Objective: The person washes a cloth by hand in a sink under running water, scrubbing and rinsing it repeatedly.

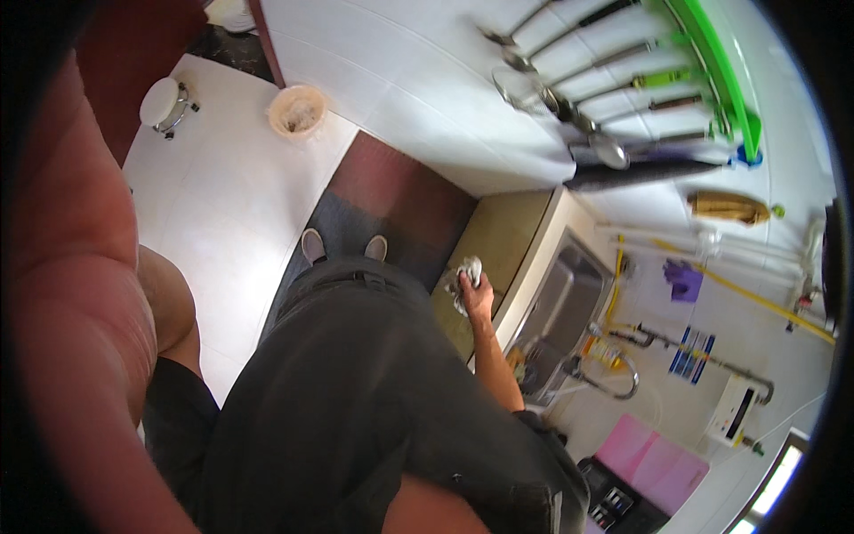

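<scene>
My right hand (478,295) grips a crumpled grey-and-white cloth (470,270), held in front of a beige cabinet panel (500,230) below the counter edge. To the right of that hand lies a metal sink (560,287) with a curved faucet (627,390). Very close to the camera, my left hand (80,200) and forearm fill the left side of the picture; the fingers are hidden, so what they do does not show. My dark shirt and two shoes (375,247) on a dark mat (347,217) appear in the middle.
A small white round stool (160,102) and a lined bin (298,112) stand on the white floor. Ladles and other utensils hang from a green rack (730,80). Beyond the sink are purple gloves (682,280), yellow pipes (767,300) and a pink board (650,460).
</scene>
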`<state>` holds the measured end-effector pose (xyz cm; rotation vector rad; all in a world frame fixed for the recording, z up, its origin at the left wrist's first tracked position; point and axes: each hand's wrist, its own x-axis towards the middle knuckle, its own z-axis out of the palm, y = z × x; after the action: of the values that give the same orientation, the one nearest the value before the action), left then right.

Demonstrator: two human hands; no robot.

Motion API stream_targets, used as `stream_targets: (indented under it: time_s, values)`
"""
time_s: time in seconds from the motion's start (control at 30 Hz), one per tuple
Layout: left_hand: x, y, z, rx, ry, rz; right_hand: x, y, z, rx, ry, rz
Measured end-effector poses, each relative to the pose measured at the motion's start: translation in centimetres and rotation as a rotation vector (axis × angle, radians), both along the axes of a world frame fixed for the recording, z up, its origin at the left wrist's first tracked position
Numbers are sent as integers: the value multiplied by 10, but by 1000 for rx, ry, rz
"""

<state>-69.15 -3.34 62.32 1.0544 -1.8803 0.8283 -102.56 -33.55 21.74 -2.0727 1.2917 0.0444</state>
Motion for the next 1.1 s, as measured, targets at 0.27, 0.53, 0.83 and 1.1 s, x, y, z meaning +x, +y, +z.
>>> stream_targets:
  time_s: [0.27, 0.53, 0.83, 1.1]
  values:
    - [-1, -68, -24, -144, 328, 183, -26, -25, -18, 213, -261, -139]
    - [-56, -133, -206, 1000, 1491, 209, 93, -18, 56, 1389, -863, -267]
    - [-35, -89, -255, 670, 1467, 461, 216, 47, 93, 493, -766, 592]
    - [26, 3, -248, 709, 1608, 445, 296, 114, 102, 358, -763, 712]
